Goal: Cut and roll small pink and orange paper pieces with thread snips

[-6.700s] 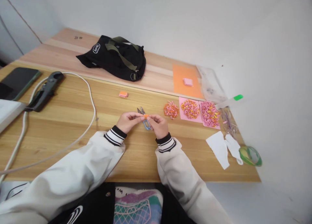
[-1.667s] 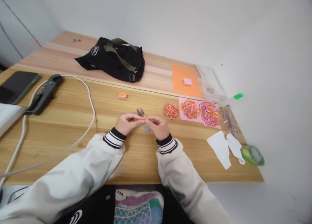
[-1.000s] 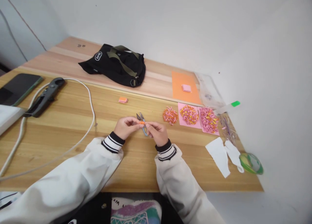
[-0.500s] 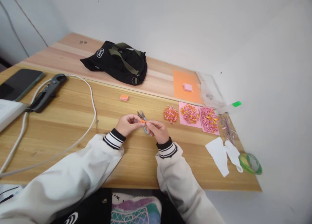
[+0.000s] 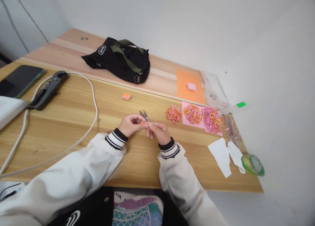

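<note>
The tabletop (image 5: 73, 121) looks the same as it did a moment ago: black bag (image 5: 120, 58) at the back, white cable (image 5: 93, 101) looping on the left, three heaps of pink and orange paper bits (image 5: 193, 113) to the right, none of it shifted. What has changed is small and sits between the two hands. The left hand (image 5: 130, 125) and right hand (image 5: 157, 131) have kept close together over the middle of the wood, both pinched shut on a tiny orange paper piece (image 5: 143, 122), but the right one has turned so the blue handle of the small snips (image 5: 145, 114) is now hidden, only the blades poking out behind the fingers. To my eye the folding is going on, with no cut just now
</note>
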Tool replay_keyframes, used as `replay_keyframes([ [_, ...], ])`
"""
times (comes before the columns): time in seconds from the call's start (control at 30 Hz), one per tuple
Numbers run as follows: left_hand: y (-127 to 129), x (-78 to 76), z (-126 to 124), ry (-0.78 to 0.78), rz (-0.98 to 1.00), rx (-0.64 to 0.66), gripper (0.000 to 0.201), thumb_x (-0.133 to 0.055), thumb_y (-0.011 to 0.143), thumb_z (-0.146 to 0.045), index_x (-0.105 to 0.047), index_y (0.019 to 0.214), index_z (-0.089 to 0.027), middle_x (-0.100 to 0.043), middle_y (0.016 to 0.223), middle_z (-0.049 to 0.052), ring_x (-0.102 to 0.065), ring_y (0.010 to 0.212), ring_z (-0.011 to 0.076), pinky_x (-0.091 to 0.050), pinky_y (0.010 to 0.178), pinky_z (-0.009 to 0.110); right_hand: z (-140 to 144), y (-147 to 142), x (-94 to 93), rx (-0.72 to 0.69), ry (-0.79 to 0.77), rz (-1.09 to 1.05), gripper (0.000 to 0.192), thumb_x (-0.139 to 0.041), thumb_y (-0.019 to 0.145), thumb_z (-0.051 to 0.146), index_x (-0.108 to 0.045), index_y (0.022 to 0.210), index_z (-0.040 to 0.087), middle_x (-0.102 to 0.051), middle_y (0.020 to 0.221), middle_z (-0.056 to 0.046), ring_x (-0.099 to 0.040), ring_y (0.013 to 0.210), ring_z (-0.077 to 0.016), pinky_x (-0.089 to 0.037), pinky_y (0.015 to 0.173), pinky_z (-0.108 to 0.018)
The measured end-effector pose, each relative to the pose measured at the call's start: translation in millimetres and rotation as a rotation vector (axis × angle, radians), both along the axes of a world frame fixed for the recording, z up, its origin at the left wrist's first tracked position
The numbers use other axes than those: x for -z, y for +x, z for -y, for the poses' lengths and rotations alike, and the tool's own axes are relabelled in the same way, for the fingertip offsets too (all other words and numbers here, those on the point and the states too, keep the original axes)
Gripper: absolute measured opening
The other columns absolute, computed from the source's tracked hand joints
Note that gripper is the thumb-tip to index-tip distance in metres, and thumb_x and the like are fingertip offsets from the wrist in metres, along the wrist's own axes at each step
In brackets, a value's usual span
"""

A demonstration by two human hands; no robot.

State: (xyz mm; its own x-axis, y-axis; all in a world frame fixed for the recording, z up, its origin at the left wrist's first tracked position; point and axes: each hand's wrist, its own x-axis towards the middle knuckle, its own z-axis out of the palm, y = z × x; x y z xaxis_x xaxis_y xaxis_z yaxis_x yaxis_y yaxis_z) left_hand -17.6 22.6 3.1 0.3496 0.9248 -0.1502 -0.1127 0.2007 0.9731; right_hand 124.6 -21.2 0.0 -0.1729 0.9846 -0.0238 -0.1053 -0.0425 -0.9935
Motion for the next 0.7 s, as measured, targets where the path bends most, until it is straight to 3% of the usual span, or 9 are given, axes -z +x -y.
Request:
replay_keyframes([
  [0.27, -0.7, 2.0, 1.6, 0.037, 0.020, 0.067, 0.035, -0.080, 0.039, -0.032, -0.058, 0.058, -0.012, -0.060, 0.050, -0.002, -0.054, 0.046, 0.0087, -0.046, 0.048, 0.020, 0.8, -4.9, 1.5, -0.139, -0.066, -0.054, 0.055, -0.046, 0.075, 0.057, -0.068, 0.089, 0.009, -0.056, 0.049, 0.000, -0.042, 0.034, -0.0043, -0.031, 0.035, -0.019],
  [0.47, -1.2, 3.4, 1.3, 0.051, 0.012, 0.062, 0.038, -0.081, 0.036, -0.031, -0.057, 0.058, -0.012, -0.060, 0.050, -0.002, -0.055, 0.046, 0.0096, -0.046, 0.048, 0.021, -0.6, -7.8, 13.1, -0.230, -0.129, -0.199, 0.064, -0.039, 0.075, 0.063, -0.063, 0.097, 0.008, -0.058, 0.050, -0.001, -0.044, 0.033, -0.0058, -0.031, 0.033, -0.019],
  [0.7, -1.4, 1.6, 0.8, -0.008, -0.023, 0.026, 0.037, -0.081, 0.034, -0.028, -0.057, 0.057, -0.012, -0.059, 0.050, -0.003, -0.052, 0.046, 0.0085, -0.045, 0.049, 0.020, -1.5, -11.1, 12.2, -0.318, -0.195, -0.182, 0.076, -0.022, 0.078, 0.067, -0.058, 0.104, 0.006, -0.059, 0.049, -0.002, -0.044, 0.032, -0.0063, -0.031, 0.034, -0.019],
])
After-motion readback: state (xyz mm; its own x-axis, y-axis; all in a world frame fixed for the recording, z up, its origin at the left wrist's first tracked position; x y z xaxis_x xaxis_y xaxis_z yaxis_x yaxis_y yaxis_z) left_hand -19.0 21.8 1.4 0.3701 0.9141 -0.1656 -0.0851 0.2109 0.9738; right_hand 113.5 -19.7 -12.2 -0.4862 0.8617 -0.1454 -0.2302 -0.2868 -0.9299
